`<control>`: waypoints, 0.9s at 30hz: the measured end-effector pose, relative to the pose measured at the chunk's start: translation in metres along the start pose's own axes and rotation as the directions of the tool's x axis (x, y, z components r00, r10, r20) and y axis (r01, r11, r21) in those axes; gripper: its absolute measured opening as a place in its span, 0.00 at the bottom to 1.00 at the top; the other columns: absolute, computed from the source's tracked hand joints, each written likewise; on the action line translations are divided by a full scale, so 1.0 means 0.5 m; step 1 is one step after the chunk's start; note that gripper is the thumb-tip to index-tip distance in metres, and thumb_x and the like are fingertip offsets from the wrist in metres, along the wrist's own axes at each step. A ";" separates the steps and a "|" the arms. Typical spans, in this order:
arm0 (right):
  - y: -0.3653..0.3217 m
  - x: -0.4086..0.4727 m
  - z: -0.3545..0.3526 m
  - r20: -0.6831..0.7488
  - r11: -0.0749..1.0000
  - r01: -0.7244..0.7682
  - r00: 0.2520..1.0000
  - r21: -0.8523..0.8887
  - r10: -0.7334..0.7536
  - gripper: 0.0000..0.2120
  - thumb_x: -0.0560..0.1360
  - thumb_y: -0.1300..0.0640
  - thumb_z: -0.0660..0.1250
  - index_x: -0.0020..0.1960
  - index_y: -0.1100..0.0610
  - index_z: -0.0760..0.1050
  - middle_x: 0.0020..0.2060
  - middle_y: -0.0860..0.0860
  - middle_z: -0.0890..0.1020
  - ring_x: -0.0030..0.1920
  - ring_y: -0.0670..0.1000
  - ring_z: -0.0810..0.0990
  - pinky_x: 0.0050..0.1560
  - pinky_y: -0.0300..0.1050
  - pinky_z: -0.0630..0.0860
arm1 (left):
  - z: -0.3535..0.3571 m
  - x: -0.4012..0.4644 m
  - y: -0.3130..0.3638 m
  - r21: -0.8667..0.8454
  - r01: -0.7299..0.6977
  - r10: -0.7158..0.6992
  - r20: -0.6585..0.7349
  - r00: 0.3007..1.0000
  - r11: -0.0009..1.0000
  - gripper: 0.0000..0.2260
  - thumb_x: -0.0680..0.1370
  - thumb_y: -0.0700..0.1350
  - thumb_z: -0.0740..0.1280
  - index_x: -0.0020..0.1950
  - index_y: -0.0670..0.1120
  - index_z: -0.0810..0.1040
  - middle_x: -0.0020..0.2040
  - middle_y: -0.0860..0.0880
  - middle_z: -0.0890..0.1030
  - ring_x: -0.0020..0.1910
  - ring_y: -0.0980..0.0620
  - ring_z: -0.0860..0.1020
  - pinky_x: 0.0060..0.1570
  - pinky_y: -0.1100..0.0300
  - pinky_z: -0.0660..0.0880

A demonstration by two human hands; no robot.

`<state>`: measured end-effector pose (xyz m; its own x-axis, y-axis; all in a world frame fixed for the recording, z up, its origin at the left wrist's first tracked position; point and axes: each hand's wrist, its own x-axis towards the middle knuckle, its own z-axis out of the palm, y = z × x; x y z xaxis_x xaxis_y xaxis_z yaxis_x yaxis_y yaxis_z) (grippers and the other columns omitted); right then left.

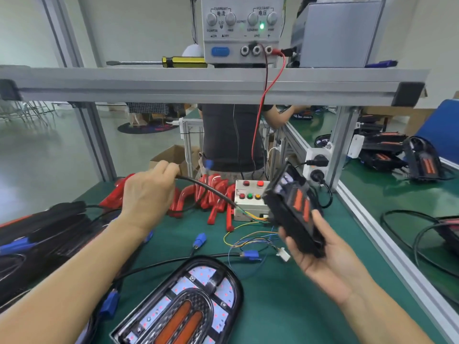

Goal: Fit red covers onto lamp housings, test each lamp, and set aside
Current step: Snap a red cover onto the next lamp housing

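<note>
Pale glossy floor (pixel 37 150), aluminium frame shelf (pixel 213 85) carrying a power supply (pixel 242 31). Green bench mat (pixel 285 306). Near edge: uncovered lamp housing (pixel 181 304), flat. Red covers (pixel 208 194) heaped mid-bench beside the button box (pixel 249 199). Right hand (pixel 323 254) cradles a second housing (pixel 295 209), fingers curled round it. Left hand (pixel 149 194) pinches its black cable (pixel 206 188), apparently between thumb and fingers.

You're on a factory assembly line: green-mat bench (pixel 285 306), aluminium frame (pixel 213 85), bench power supply (pixel 242 31), another worker's station behind.
</note>
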<state>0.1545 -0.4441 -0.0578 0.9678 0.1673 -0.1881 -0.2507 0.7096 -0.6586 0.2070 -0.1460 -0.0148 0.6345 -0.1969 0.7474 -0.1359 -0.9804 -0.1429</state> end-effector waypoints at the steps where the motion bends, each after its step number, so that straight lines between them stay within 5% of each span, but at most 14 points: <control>1: -0.018 -0.005 -0.013 -0.019 0.999 0.022 1.000 -0.028 -0.023 0.16 0.69 0.51 0.65 0.42 0.62 0.85 0.43 0.61 0.85 0.34 0.58 0.85 0.26 0.44 0.81 | 0.001 0.001 -0.009 -0.024 0.057 -0.057 0.005 0.998 0.998 0.04 0.73 0.33 0.70 0.45 0.39 0.79 0.38 0.41 0.79 0.26 0.38 0.76 0.24 0.54 0.69; 5: -0.086 -0.022 -0.076 -0.096 0.967 0.065 0.991 -0.246 -0.091 0.14 0.70 0.50 0.65 0.38 0.58 0.86 0.38 0.58 0.86 0.31 0.55 0.84 0.24 0.43 0.79 | 0.003 -0.002 -0.031 -0.219 0.258 -0.253 0.051 0.966 0.941 0.06 0.77 0.37 0.66 0.52 0.40 0.80 0.46 0.41 0.83 0.38 0.36 0.80 0.38 0.48 0.74; 8: -0.109 -0.023 -0.115 -0.152 0.855 0.002 0.984 -0.518 -0.094 0.13 0.71 0.48 0.67 0.40 0.55 0.87 0.40 0.55 0.86 0.31 0.50 0.84 0.27 0.42 0.79 | -0.015 -0.012 -0.011 -0.299 -0.028 0.018 -0.037 0.999 0.954 0.09 0.74 0.41 0.63 0.47 0.42 0.83 0.39 0.46 0.84 0.34 0.42 0.82 0.33 0.52 0.76; 11: -0.111 -0.020 -0.142 -0.199 0.763 -0.090 0.979 -0.640 -0.051 0.15 0.68 0.47 0.68 0.42 0.56 0.87 0.41 0.57 0.86 0.31 0.50 0.83 0.28 0.42 0.79 | -0.046 -0.018 0.008 -0.217 -0.286 0.280 -0.060 0.958 0.933 0.15 0.69 0.46 0.57 0.39 0.47 0.83 0.29 0.52 0.80 0.26 0.47 0.78 0.23 0.59 0.72; 14: -0.104 -0.011 -0.172 -0.254 0.747 -0.140 0.966 -0.650 -0.040 0.17 0.74 0.50 0.67 0.46 0.64 0.85 0.40 0.60 0.86 0.31 0.53 0.83 0.27 0.43 0.79 | -0.051 -0.023 0.009 -0.175 -0.292 0.323 0.190 0.927 0.940 0.12 0.64 0.48 0.56 0.35 0.50 0.79 0.24 0.51 0.73 0.27 0.45 0.78 0.26 0.59 0.70; 16: -0.097 -0.008 -0.185 -0.269 0.732 -0.167 0.963 -0.661 -0.023 0.18 0.77 0.50 0.65 0.50 0.65 0.83 0.42 0.62 0.85 0.32 0.54 0.84 0.28 0.44 0.80 | -0.050 -0.021 0.006 -0.055 -0.219 0.209 0.588 0.781 0.974 0.10 0.66 0.49 0.62 0.43 0.54 0.81 0.33 0.52 0.79 0.40 0.50 0.81 0.35 0.61 0.69; 18: -0.091 -0.006 -0.190 -0.273 0.715 -0.182 0.962 -0.675 -0.014 0.17 0.78 0.50 0.64 0.52 0.64 0.82 0.43 0.62 0.86 0.33 0.54 0.84 0.30 0.45 0.80 | -0.042 -0.021 0.002 -0.057 -0.158 0.129 0.856 0.501 0.986 0.11 0.68 0.49 0.67 0.49 0.53 0.81 0.38 0.54 0.81 0.41 0.59 0.79 0.35 0.66 0.67; 20: -0.088 -0.004 -0.189 -0.274 0.695 -0.183 0.962 -0.696 -0.021 0.16 0.79 0.50 0.64 0.52 0.63 0.81 0.43 0.61 0.86 0.33 0.53 0.84 0.31 0.45 0.80 | -0.029 -0.021 -0.004 -0.193 0.063 0.178 0.964 0.197 0.979 0.11 0.67 0.45 0.71 0.49 0.49 0.80 0.30 0.54 0.79 0.29 0.61 0.75 0.29 0.69 0.67; 22: -0.084 -0.001 -0.185 -0.270 0.655 -0.179 0.962 -0.734 -0.040 0.15 0.79 0.50 0.64 0.53 0.61 0.81 0.43 0.59 0.86 0.34 0.53 0.84 0.32 0.45 0.80 | -0.023 -0.017 -0.013 -0.258 0.264 0.272 0.962 -0.019 0.929 0.14 0.66 0.41 0.74 0.49 0.49 0.77 0.31 0.54 0.79 0.25 0.59 0.71 0.27 0.68 0.66; 24: -0.082 0.001 -0.186 -0.270 0.597 -0.175 0.960 -0.783 -0.073 0.15 0.79 0.49 0.64 0.52 0.60 0.81 0.42 0.57 0.87 0.35 0.53 0.85 0.37 0.48 0.82 | -0.017 -0.009 -0.024 -0.278 0.413 0.351 0.930 -0.111 0.867 0.19 0.63 0.43 0.73 0.53 0.48 0.77 0.36 0.52 0.81 0.24 0.58 0.71 0.26 0.67 0.66; 27: -0.087 -0.004 -0.191 -0.267 0.500 -0.188 0.959 -0.845 -0.091 0.15 0.79 0.48 0.64 0.50 0.58 0.83 0.41 0.54 0.87 0.35 0.50 0.85 0.43 0.48 0.79 | 0.004 0.009 -0.040 -0.300 0.624 0.388 0.922 -0.007 0.722 0.20 0.64 0.46 0.72 0.55 0.46 0.79 0.45 0.48 0.84 0.26 0.56 0.74 0.25 0.67 0.67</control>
<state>0.1615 -0.5407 -0.0982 0.9451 -0.0871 -0.3150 -0.3268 -0.2549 -0.9101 0.2141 -0.1274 -0.0098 0.6441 -0.3893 -0.6585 0.0696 -0.8274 0.5572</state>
